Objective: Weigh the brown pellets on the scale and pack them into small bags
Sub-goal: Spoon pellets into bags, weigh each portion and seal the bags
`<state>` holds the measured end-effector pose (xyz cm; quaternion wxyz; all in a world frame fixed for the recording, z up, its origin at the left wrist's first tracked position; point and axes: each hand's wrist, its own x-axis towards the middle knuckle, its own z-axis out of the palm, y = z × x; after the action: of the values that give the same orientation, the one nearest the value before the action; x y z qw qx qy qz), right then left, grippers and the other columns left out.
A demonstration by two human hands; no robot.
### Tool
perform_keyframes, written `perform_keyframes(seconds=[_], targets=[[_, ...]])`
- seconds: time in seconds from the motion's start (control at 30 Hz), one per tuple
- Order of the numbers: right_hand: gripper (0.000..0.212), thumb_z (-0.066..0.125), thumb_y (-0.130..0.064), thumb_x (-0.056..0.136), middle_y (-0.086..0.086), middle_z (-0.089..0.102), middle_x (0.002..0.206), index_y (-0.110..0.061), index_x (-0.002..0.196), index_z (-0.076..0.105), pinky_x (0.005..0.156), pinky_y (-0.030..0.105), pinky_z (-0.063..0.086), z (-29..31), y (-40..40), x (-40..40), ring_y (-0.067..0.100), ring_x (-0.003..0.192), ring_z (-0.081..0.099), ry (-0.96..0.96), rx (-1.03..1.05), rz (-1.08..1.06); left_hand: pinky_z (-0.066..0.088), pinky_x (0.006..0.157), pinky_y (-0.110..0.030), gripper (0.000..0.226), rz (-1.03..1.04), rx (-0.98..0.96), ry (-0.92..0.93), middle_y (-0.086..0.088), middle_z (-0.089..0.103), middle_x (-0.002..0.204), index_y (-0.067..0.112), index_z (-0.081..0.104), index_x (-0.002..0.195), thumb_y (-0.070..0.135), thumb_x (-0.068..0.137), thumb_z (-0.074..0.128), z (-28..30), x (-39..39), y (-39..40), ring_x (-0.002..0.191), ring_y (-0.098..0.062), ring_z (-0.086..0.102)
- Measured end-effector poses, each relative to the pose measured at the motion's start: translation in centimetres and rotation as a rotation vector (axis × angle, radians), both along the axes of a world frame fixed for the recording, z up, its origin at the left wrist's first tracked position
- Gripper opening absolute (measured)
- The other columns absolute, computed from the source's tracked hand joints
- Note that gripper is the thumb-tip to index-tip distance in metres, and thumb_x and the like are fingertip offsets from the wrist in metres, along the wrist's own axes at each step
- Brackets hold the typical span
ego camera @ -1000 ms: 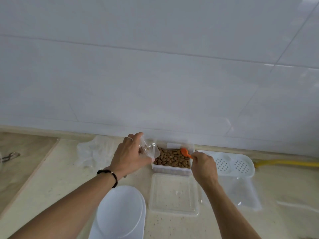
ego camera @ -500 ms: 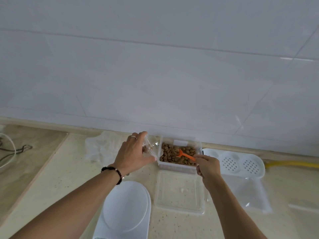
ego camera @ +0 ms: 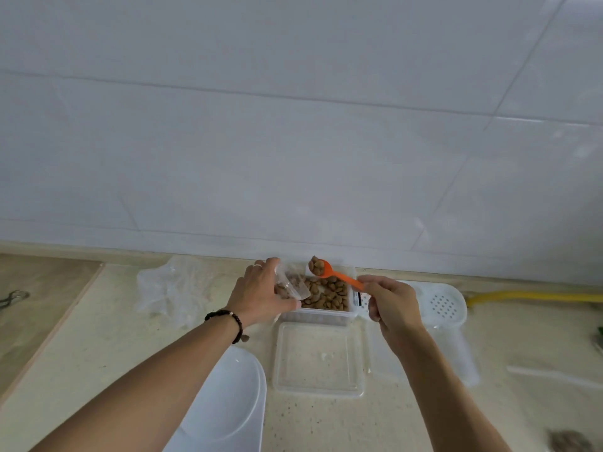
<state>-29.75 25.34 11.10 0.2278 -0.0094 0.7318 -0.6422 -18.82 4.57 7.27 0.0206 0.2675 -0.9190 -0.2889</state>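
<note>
Spoon (ego camera: 337,275) rose loaded from pellet box (ego camera: 326,296); right hand (ego camera: 390,301) pinched it, left hand (ego camera: 261,293) held bag (ego camera: 290,283) open for filling.

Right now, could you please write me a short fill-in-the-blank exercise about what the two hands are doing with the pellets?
1. The right hand holds an orange ____ loaded with pellets.
2. The left hand holds a small clear ____ at the left edge of the tub.
3. The loaded pellets are ____ in colour.
4. The clear lid lies on the counter on the ____ side of the tub.

Missing words: spoon; bag; brown; near
</note>
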Motion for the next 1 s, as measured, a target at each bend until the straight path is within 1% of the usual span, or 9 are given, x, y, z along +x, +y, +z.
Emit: perform_keyframes(seconds=[0.1,0.2,0.3,0.37,0.5,0.67,0.77,0.9,1.0], targets=[[0.026,0.057,-0.001,0.086,-0.001,0.065,0.064,-0.018,0.083,0.076,0.046,0.023,0.042,2.6,-0.2,1.4,0.01,0.046,0.049,0.321,0.194,0.183,0.047,0.088,-0.035,0.091,0.02,0.091,0.048,0.004,0.047,0.115,0.024,0.036,0.134,0.059,0.059,0.075,0.3,-0.6,0.9,0.113,-0.016,0.046],[0.024,0.057,-0.008,0.088,-0.01,0.073,0.082,-0.022,0.092,0.077,0.069,0.027,0.053,4.3,-0.6,3.3,0.009,0.074,0.066,0.702,0.415,0.404,0.043,0.085,-0.028,0.094,0.015,0.164,0.138,0.006,0.046,0.115,0.023,0.034,0.138,0.054,0.062,0.079,0.8,-0.5,1.7,0.111,-0.012,0.045],[0.024,0.058,-0.01,0.09,-0.01,0.074,0.099,-0.022,0.099,0.076,0.077,0.023,0.052,5.6,-0.6,4.4,0.005,0.086,0.066,0.804,0.443,0.443,0.039,0.089,-0.027,0.095,0.013,0.193,0.204,0.005,0.044,0.124,0.025,0.032,0.14,0.053,0.063,0.08,1.7,0.5,1.8,0.118,-0.013,0.043],[0.024,0.058,-0.009,0.09,-0.013,0.073,0.093,-0.022,0.099,0.077,0.068,0.01,0.046,6.6,-0.6,5.4,-0.005,0.077,0.063,0.828,0.438,0.428,0.041,0.093,-0.03,0.097,0.006,0.2,0.236,0.004,0.043,0.128,0.025,0.031,0.141,0.054,0.063,0.081,2.2,1.4,1.5,0.122,-0.014,0.042],[0.025,0.058,-0.006,0.088,-0.019,0.063,0.063,-0.024,0.088,0.076,0.051,0.01,0.039,7.7,-0.2,8.6,-0.002,0.053,0.057,0.721,0.375,0.237,0.043,0.099,-0.038,0.098,-0.042,0.229,0.301,0.004,0.042,0.124,0.025,0.031,0.141,0.053,0.062,0.083,3.5,3.3,0.8,0.121,-0.017,0.044],[0.023,0.058,-0.001,0.083,0.001,0.07,0.073,-0.02,0.082,0.071,0.046,0.02,0.041,6.9,1.2,13.6,0.012,0.049,0.053,0.473,0.102,-0.244,0.044,0.094,-0.032,0.1,-0.129,0.281,0.42,0.007,0.04,0.122,0.025,0.029,0.142,0.058,0.064,0.081,4.4,7.0,1.4,0.116,-0.011,0.043],[0.024,0.054,0.0,0.082,0.007,0.068,0.075,-0.017,0.083,0.071,0.048,0.026,0.04,3.8,3.5,16.7,0.016,0.051,0.052,0.337,0.144,-0.387,0.044,0.089,-0.028,0.107,-0.203,0.306,0.428,0.009,0.041,0.118,0.026,0.03,0.14,0.073,0.053,0.071,5.0,9.2,3.0,0.111,-0.011,0.045],[0.026,0.049,0.001,0.083,0.01,0.069,0.078,-0.008,0.09,0.071,0.048,0.025,0.036,-1.4,7.3,21.1,0.017,0.056,0.051,0.071,0.146,-0.585,0.043,0.086,-0.028,0.101,-0.355,0.231,0.463,0.012,0.042,0.108,0.025,0.033,0.141,0.064,0.058,0.077,4.7,11.0,6.0,0.104,-0.012,0.045],[0.021,0.055,0.002,0.083,0.008,0.067,0.08,-0.009,0.089,0.072,0.052,0.025,0.038,-5.4,9.7,24.3,0.016,0.061,0.051,-0.084,0.153,-0.697,0.045,0.089,-0.032,0.102,-0.503,0.175,0.464,0.009,0.044,0.116,0.021,0.033,0.141,0.058,0.06,0.081,4.1,12.0,8.4,0.105,-0.012,0.043]])
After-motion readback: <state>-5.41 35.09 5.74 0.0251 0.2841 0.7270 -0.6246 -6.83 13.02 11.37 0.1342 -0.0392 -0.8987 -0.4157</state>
